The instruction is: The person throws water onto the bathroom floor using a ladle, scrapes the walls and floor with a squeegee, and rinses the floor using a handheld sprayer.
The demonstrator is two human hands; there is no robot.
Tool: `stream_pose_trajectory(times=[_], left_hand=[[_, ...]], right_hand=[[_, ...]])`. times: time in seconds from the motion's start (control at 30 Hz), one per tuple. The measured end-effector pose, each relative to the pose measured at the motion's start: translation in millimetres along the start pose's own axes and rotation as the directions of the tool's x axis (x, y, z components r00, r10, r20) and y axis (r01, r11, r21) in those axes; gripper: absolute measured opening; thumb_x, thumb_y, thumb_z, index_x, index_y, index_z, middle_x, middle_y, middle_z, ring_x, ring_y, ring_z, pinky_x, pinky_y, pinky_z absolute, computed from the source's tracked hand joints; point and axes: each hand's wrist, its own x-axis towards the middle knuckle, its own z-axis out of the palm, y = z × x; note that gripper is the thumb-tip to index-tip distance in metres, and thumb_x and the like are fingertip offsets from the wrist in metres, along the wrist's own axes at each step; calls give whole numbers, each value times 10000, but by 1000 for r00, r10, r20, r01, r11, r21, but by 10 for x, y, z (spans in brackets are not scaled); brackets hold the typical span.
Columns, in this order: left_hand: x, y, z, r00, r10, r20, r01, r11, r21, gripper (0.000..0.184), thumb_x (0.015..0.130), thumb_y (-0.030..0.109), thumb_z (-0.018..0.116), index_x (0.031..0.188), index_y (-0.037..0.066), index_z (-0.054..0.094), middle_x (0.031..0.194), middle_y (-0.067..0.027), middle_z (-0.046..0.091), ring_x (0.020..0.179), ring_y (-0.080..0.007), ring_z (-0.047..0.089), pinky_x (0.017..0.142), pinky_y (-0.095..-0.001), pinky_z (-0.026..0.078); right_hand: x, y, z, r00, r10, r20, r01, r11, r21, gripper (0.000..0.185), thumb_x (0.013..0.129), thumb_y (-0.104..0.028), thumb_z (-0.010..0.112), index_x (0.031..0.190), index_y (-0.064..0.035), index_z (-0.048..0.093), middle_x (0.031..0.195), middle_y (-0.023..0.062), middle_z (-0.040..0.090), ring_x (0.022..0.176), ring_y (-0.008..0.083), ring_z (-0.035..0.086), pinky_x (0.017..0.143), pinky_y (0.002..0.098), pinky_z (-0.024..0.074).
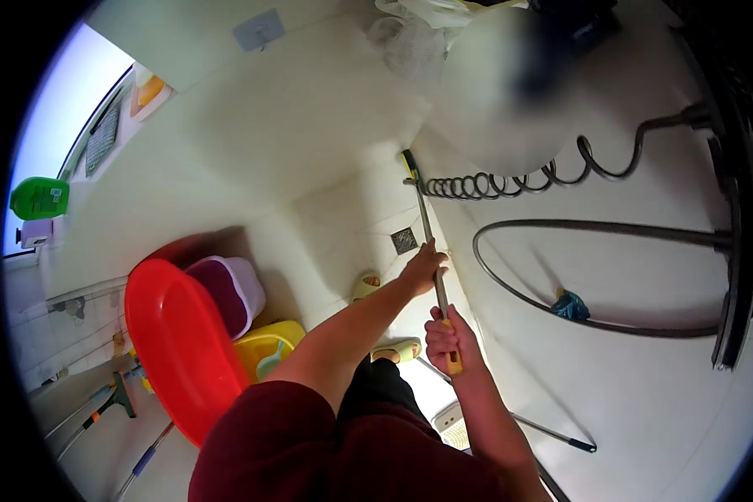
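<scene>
A long-handled brush (429,226) runs from my hands to the corner ahead, its yellow and black head (408,163) against the foot of the wall. My left hand (424,269) is closed round the middle of the metal pole. Nearer to me, my right hand (453,339) grips the yellow end of the handle. The brush head lies close to a coiled metal hose (477,186). A square floor drain (403,242) sits just left of the pole.
A red tub (171,335), a purple and white basin (247,289) and a yellow basin (289,333) stand at the left. Green slippers (402,350) are on my feet. A looped hose (519,289) hangs at the right. A squeegee (124,395) stands lower left.
</scene>
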Motion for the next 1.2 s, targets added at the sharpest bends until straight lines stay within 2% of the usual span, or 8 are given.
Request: stream_pose_trajectory(times=[0.2,0.33,0.4,0.63,0.83,0.9,1.03,1.2], left_hand=[[31,-324,-25,965,123,230,-154,981,121,76,677,45,543,737,66,500,1128,-288,394,891,-349,514,823,-419,411],[-315,-441,192,939,53,339,-81,994,69,94,681,35,537,759,57,489,1275,-379,175,1146,-517,284,933,-468,336],[-586,-295,463,909,148,391,-242,949,202,95,698,54,520,784,17,506,1266,-382,193,1141,-500,311,887,-451,398],[-381,-471,335,898,100,429,-251,917,311,172,728,108,534,878,24,521,1248,-371,242,1133,-431,370,825,-422,447],[-214,3,174,935,19,354,-114,961,251,361,725,154,591,1052,48,479,1258,-340,231,1048,-409,442,818,-403,446],[-524,298,287,984,98,151,-117,985,127,527,697,163,633,1172,74,423,1253,-320,244,974,-371,506,777,-391,465],[-1167,401,437,958,104,267,-121,991,48,517,690,128,623,1154,61,404,1245,-298,273,774,-310,587,684,-365,493],[-1678,746,478,881,84,465,-101,995,12,350,737,176,609,1041,80,463,1011,-176,424,810,-312,552,696,-387,460]], right_hand=[[163,30,-294,1000,22,-5,-22,994,-102,240,879,-334,439,870,-105,511,509,-34,332,383,51,297,337,174,268],[66,250,-682,990,-59,-132,40,989,-140,252,874,-375,437,897,-127,481,505,-22,308,378,78,283,331,193,251],[-241,376,-746,972,-85,-220,49,985,-164,271,874,-387,428,938,-124,451,512,-15,309,376,84,279,329,200,246],[-31,233,-712,947,-164,-277,7,872,-489,376,873,-388,430,1119,-107,387,505,-25,325,363,71,271,324,194,246],[-329,11,-798,995,-86,53,99,933,-346,316,899,-346,383,1080,-100,464,526,-31,340,363,53,299,326,198,288],[-681,67,-935,979,55,196,-58,998,8,330,904,-357,363,1085,-103,472,533,-33,341,364,44,311,336,196,303],[-1282,340,-1075,996,80,38,-75,991,-113,342,911,-351,343,1099,-88,453,539,-37,315,360,48,282,348,181,287],[-1767,477,-971,984,113,-141,-130,985,-115,322,904,-309,380,1112,-64,398,558,-11,351,404,67,314,340,174,301]])
